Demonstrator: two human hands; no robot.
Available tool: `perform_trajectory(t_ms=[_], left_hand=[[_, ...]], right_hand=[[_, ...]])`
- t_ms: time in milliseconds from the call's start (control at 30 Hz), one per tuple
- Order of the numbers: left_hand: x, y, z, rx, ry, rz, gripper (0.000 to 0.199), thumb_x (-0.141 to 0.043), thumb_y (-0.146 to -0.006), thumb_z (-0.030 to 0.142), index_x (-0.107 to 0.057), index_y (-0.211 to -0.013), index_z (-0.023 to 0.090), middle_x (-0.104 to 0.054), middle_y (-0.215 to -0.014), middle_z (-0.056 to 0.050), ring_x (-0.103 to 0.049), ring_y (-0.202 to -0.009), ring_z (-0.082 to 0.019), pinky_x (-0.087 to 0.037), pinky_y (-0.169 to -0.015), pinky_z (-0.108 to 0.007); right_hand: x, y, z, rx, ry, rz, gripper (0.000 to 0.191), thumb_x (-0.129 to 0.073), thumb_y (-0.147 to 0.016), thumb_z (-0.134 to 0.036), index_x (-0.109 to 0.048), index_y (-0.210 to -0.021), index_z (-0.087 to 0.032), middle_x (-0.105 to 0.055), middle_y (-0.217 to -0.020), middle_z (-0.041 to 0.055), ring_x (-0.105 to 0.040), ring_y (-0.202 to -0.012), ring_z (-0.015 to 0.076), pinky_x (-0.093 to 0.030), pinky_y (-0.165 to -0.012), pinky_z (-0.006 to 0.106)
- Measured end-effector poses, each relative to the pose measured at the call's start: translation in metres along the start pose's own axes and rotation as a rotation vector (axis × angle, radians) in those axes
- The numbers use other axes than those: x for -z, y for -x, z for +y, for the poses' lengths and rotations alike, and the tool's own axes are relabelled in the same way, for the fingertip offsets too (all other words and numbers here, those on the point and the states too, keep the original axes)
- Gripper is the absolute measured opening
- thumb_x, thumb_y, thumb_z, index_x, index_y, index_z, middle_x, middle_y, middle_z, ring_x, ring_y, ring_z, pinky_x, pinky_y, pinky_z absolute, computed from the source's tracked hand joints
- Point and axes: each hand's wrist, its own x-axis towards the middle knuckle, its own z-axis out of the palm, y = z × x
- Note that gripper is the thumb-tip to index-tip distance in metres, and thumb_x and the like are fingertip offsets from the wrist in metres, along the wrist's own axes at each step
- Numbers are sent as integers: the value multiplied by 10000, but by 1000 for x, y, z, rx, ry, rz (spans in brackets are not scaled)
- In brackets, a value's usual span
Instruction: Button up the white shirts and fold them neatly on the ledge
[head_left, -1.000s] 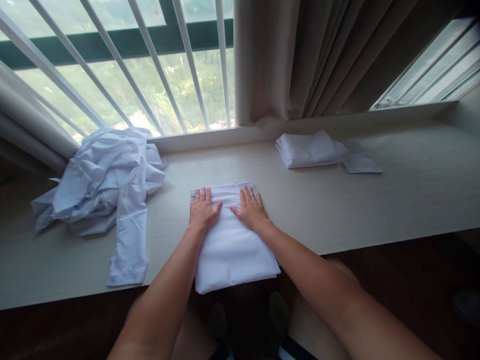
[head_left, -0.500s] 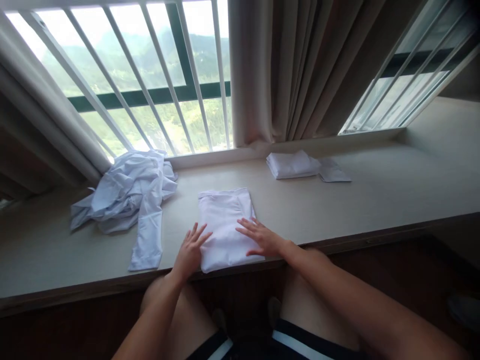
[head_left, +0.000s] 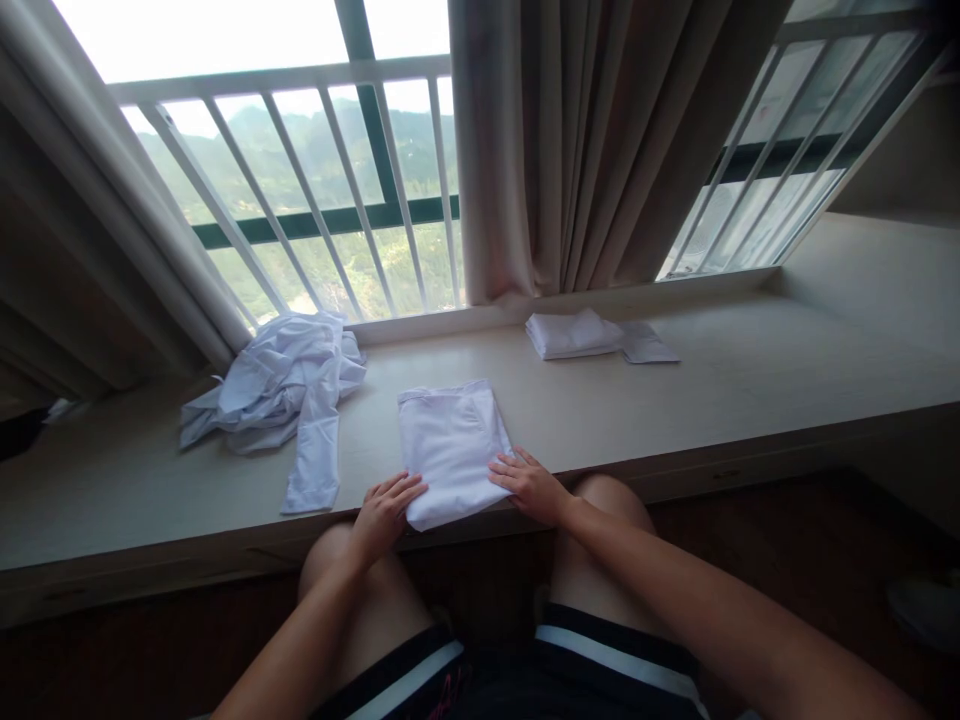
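A folded white cloth (head_left: 450,445) lies on the pale ledge (head_left: 615,420), its near end at the front edge. My left hand (head_left: 384,512) holds its lower left side, fingers close together on top and the thumb out of sight. On the lower right side, my right hand (head_left: 531,487) grips the cloth in the same way, its thumb hidden too. A crumpled white garment (head_left: 281,385) lies to the left, one sleeve stretched toward the front edge.
Toward the back right of the ledge lie a folded white bundle (head_left: 574,334) and a small flat white piece (head_left: 649,343). Behind the ledge are a barred window and grey-brown curtains (head_left: 495,150). My knees are close under the front edge.
The spread fingers of both hands have drawn together at the cloth's sides, and the right thumb has gone out of sight. The camera view has tilted upward.
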Motion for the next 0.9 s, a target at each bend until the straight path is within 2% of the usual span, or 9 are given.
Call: perform_trajectory(t_ms=[133,233,367,433,533,633,700,800,900], left_hand=[[5,22,8,-7,186,176,417,-448,-949,184,-728,-1242,279,-673,-1415,-34,-498,-1445,-241,-396,-1210,-464],[5,32,16,12,328,318,319,-468,-962,255,-730,-1143,258,-709,-1347,-61,-502,-1443,-259,-395,-1219,-494],[3,32,28,47,475,379,263,-473,-977,309,-714,-1063,248,-763,-1217,-69,-597,-1355,-258,-405,-1222,-491],[5,30,32,93,527,370,282,-464,-984,326,-716,-1077,242,-763,-1226,-68,-620,-1331,-253,-433,-1203,-472],[7,29,31,138,576,403,307,-465,-993,366,-726,-1085,233,-755,-1249,-68,-620,-1328,-257,-442,-1193,-461],[6,27,23,187,618,480,322,-487,-991,421,-710,-1105,218,-754,-1221,-80,-641,-1275,-265,-466,-1153,-444],[3,21,18,282,628,579,354,-497,-980,493,-686,-1049,202,-760,-1062,-82,-694,-1079,-262,-549,-991,-403],[-1,5,15,405,628,730,423,-462,-983,585,-629,-942,198,-665,-821,-31,-625,-792,-207,-531,-754,-323],[0,-18,14,487,655,779,482,-424,-995,637,-600,-910,197,-580,-750,3,-542,-715,-173,-454,-667,-282]], right_hand=[[18,22,-23,-39,-145,154,373,-550,-959,-199,-714,-1288,-266,-698,-1379,70,-588,-1373,226,-301,-1258,512],[16,37,-29,-72,-161,244,452,-592,-963,-337,-632,-1407,-267,-627,-1471,89,-520,-1439,232,-258,-1281,518],[-8,42,-23,-61,-101,110,797,-689,-875,-452,-431,-1584,-194,-383,-1657,150,-274,-1584,308,-128,-1296,589],[-16,39,-21,-61,-88,68,743,-645,-906,-406,-432,-1586,-195,-319,-1687,146,-201,-1605,312,-81,-1295,599],[-16,29,-23,-50,-160,96,491,-544,-976,-342,-602,-1454,-250,-366,-1673,101,-229,-1600,284,-52,-1301,583],[-12,17,-26,-78,-378,206,415,-531,-995,-375,-664,-1363,-238,-554,-1546,104,-403,-1523,278,-115,-1305,560],[-11,5,-25,-164,-556,305,424,-545,-981,-438,-691,-1302,-202,-689,-1370,117,-561,-1377,296,-310,-1243,533],[-14,-20,-22,-363,-779,422,484,-492,-976,-571,-742,-1069,-167,-764,-1009,87,-688,-985,268,-559,-897,402],[-17,-51,-17,-550,-833,514,633,-436,-942,-723,-708,-940,-151,-712,-833,49,-632,-782,213,-519,-705,306]])
